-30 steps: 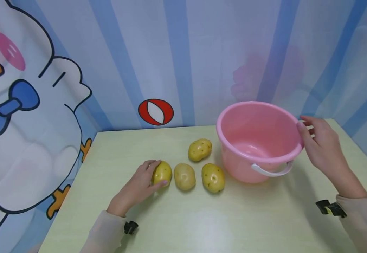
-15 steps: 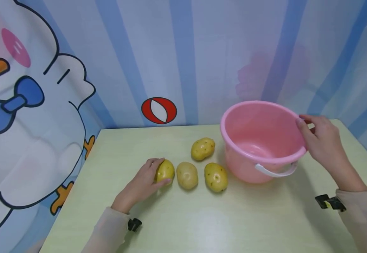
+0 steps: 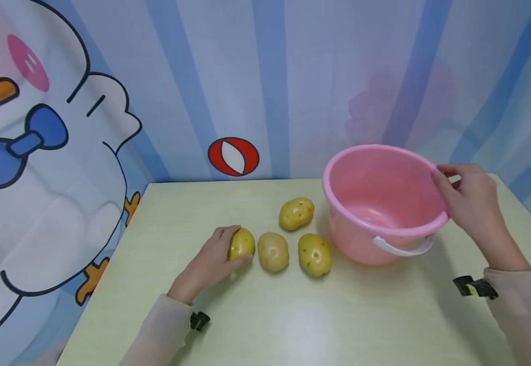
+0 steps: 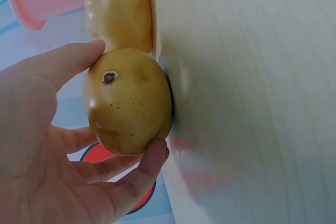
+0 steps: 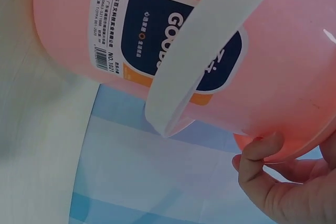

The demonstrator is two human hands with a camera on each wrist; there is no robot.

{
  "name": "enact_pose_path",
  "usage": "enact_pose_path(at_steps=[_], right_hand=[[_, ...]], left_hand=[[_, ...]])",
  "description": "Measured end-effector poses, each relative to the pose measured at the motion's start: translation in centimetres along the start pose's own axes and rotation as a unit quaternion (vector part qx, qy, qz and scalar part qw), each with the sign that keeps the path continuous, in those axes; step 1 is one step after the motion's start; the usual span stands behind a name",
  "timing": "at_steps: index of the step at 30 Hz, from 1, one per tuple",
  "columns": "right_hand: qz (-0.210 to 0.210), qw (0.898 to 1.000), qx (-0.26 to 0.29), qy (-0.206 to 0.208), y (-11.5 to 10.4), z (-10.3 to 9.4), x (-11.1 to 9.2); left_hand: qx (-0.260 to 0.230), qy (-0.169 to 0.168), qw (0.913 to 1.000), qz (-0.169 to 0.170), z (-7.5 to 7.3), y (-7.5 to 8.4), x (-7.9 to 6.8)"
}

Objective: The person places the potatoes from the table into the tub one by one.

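Note:
My left hand point(image 3: 208, 262) holds a yellow potato point(image 3: 241, 245) at the left end of a small group on the table. Close up in the left wrist view, thumb and fingers span that potato point(image 4: 128, 100), which shows a dark eye and specks. Just right of it lies a paler potato point(image 3: 273, 252). Two more potatoes sit beyond, one in front point(image 3: 315, 255) and another behind point(image 3: 296, 213). On the right stands a pink bucket point(image 3: 352, 236), no contents visible. My right hand point(image 3: 473, 203) pinches its right rim, thumb on the inside.
The bucket's white handle point(image 3: 403, 249) hangs down at the front. A printed label point(image 5: 110, 40) is on its outer wall. Behind the pale table point(image 3: 256, 325) rises a striped blue backdrop point(image 3: 311, 101) with a cartoon duck at left.
The whole head view has drifted slightly, so everything appears a little further right and up. Both hands keep their holds on the potato and the bucket rim.

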State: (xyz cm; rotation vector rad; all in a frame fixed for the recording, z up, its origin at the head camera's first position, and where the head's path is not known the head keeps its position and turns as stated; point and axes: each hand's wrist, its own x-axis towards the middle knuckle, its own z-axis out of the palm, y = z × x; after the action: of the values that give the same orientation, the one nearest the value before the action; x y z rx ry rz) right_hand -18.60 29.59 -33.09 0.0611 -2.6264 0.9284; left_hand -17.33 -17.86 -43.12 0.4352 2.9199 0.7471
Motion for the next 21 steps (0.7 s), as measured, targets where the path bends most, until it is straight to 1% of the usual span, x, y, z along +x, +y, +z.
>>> enact_pose_path(at_steps=[9,15,21], right_hand=[[0.013,1.000,-0.005,0.005,-0.20,0.23,0.45],[0.023,1.000,-0.009,0.005,-0.30,0.28,0.61],[0.022,1.000,-0.014,0.005,-0.35,0.36,0.62]], left_hand=[[-0.005,0.003,0.9998,-0.022,0.14,0.40,0.31],[-0.005,0.015,0.9996,-0.024,0.32,0.45,0.45],[-0.008,0.022,0.9994,-0.025,0.63,0.54,0.55]])
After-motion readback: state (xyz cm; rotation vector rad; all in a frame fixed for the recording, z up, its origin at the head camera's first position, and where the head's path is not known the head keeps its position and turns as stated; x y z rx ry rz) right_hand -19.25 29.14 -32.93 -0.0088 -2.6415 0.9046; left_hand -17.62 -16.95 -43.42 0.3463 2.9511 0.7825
